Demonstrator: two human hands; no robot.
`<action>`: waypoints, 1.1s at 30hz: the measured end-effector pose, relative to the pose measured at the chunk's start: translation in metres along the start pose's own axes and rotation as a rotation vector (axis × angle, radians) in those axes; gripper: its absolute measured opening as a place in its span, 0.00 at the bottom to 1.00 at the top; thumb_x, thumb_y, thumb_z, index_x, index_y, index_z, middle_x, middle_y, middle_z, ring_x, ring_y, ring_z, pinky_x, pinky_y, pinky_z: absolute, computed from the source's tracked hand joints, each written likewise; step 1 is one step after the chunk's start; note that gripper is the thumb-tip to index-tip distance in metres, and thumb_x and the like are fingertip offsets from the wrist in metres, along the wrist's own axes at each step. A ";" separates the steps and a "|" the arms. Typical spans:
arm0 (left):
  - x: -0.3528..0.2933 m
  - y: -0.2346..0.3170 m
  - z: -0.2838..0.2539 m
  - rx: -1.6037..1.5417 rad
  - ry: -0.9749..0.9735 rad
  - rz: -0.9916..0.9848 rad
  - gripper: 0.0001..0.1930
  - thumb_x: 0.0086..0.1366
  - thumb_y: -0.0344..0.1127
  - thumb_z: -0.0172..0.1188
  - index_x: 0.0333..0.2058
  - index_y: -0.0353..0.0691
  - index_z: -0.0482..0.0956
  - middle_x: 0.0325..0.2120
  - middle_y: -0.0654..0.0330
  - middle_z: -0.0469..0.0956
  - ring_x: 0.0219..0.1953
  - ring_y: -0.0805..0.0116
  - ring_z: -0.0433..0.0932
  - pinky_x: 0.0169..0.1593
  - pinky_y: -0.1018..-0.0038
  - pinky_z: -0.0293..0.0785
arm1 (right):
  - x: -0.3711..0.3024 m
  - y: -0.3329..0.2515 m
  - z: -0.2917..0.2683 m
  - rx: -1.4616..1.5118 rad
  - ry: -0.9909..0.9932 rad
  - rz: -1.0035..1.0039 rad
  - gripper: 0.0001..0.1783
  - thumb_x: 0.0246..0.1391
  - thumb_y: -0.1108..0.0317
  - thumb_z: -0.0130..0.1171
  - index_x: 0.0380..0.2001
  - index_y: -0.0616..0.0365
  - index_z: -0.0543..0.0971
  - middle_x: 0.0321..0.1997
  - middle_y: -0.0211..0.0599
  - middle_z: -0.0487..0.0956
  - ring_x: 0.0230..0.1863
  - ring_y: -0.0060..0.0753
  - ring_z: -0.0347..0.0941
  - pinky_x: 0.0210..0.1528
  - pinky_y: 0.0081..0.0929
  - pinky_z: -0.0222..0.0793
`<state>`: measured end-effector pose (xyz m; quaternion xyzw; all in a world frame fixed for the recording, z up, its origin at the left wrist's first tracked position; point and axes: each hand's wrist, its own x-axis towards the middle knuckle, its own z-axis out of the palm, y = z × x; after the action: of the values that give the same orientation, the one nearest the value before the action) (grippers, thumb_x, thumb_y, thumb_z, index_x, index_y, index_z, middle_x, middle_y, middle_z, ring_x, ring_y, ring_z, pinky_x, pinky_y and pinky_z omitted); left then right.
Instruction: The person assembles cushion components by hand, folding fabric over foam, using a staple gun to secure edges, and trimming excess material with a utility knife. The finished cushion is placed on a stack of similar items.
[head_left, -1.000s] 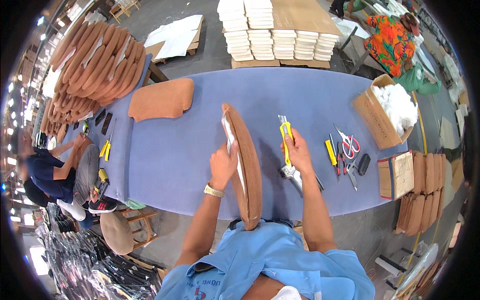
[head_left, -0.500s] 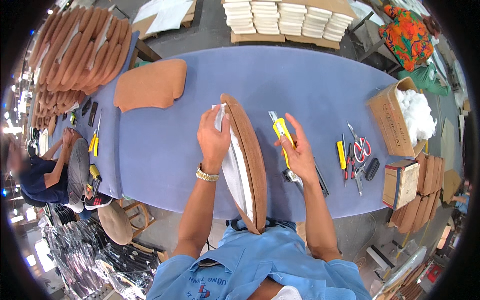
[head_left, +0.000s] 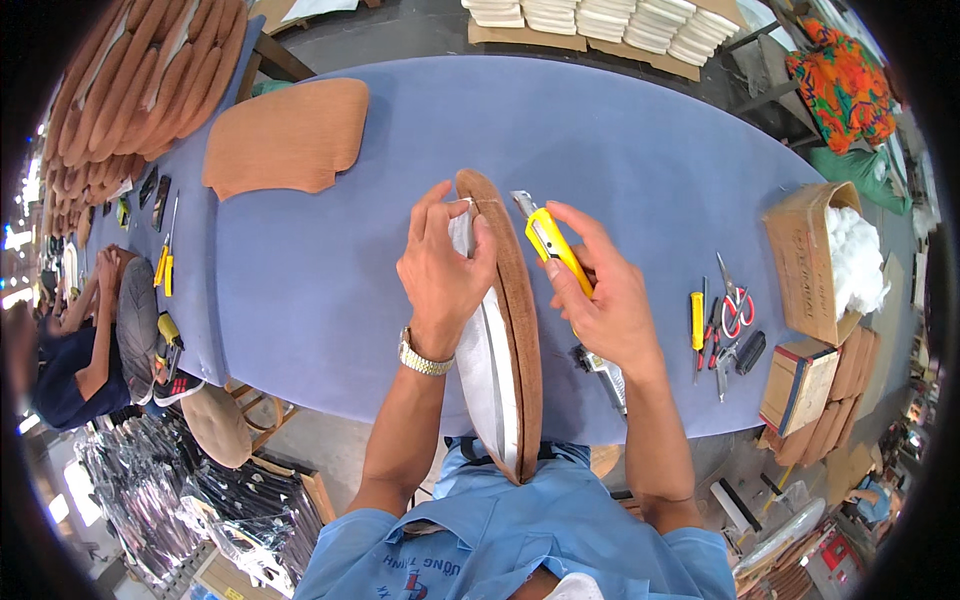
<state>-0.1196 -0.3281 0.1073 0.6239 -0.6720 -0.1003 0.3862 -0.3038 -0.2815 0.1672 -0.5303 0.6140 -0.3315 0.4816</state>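
Nearer the curved brown fabric cushion (head_left: 527, 340) than before, one yellow utility knife (head_left: 550, 240) sits in the wrapped fingers of the right hand (head_left: 612, 308); those of the left hand (head_left: 442, 275) curl, parted, at the white lining (head_left: 486, 350) (whether pinching, I cannot tell). Edge-up between both hands, the cushion overhangs the near edge; open blue surface (head_left: 320, 270) lies leftward.

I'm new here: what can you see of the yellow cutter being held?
The yellow cutter is slim, with a plastic-looking body, a dark detail and a metal-looking silver tip. It slants forward and leftward above the blue table, its tip close to the brown cushion. The right grip holds it, partly covering its lower part.
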 end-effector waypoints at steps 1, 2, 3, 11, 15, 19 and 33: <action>0.001 0.003 -0.001 0.008 -0.020 -0.014 0.12 0.61 0.38 0.72 0.36 0.40 0.78 0.53 0.53 0.82 0.41 0.56 0.87 0.35 0.64 0.83 | 0.002 -0.002 0.001 -0.034 0.010 -0.018 0.30 0.64 0.71 0.58 0.69 0.49 0.70 0.47 0.46 0.85 0.33 0.49 0.83 0.38 0.39 0.78; 0.004 0.004 -0.001 0.004 -0.031 -0.026 0.11 0.62 0.37 0.71 0.36 0.40 0.78 0.53 0.53 0.83 0.41 0.56 0.87 0.34 0.64 0.82 | 0.004 -0.005 0.002 -0.069 0.016 -0.042 0.30 0.63 0.72 0.58 0.68 0.50 0.70 0.48 0.47 0.85 0.34 0.53 0.83 0.38 0.41 0.78; 0.007 0.004 -0.001 0.000 -0.041 -0.038 0.10 0.62 0.36 0.70 0.36 0.40 0.79 0.53 0.53 0.83 0.40 0.56 0.87 0.34 0.64 0.82 | 0.005 -0.007 0.004 -0.103 0.021 -0.066 0.29 0.63 0.72 0.57 0.68 0.50 0.71 0.49 0.48 0.85 0.36 0.57 0.83 0.39 0.43 0.78; -0.002 -0.022 0.006 -0.438 -0.021 -0.105 0.07 0.66 0.31 0.69 0.33 0.37 0.79 0.54 0.52 0.83 0.51 0.59 0.84 0.52 0.66 0.79 | 0.009 -0.013 0.016 -0.238 0.029 -0.214 0.28 0.63 0.71 0.57 0.67 0.52 0.73 0.45 0.51 0.85 0.37 0.58 0.83 0.40 0.46 0.77; 0.001 -0.020 -0.002 -0.503 -0.112 -0.224 0.08 0.69 0.33 0.68 0.35 0.36 0.79 0.56 0.51 0.82 0.56 0.63 0.80 0.58 0.67 0.75 | 0.013 -0.009 0.024 -0.328 0.041 -0.258 0.27 0.64 0.70 0.57 0.66 0.52 0.73 0.41 0.52 0.85 0.37 0.59 0.82 0.39 0.50 0.77; 0.003 -0.019 -0.002 -0.493 -0.089 -0.225 0.08 0.66 0.31 0.68 0.31 0.35 0.80 0.54 0.49 0.83 0.52 0.56 0.83 0.54 0.64 0.77 | 0.016 -0.017 0.029 -0.394 0.032 -0.213 0.26 0.65 0.69 0.56 0.65 0.53 0.74 0.39 0.53 0.85 0.37 0.61 0.82 0.39 0.55 0.76; 0.007 -0.021 0.003 -0.516 -0.152 -0.230 0.07 0.67 0.29 0.67 0.33 0.33 0.80 0.55 0.48 0.82 0.52 0.59 0.83 0.53 0.65 0.78 | 0.016 -0.034 0.042 -0.684 0.062 -0.169 0.26 0.64 0.69 0.56 0.65 0.52 0.76 0.36 0.51 0.85 0.35 0.61 0.82 0.38 0.54 0.77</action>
<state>-0.1050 -0.3397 0.0954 0.5677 -0.5762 -0.3575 0.4669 -0.2526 -0.2999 0.1812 -0.6994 0.6579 -0.1613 0.2279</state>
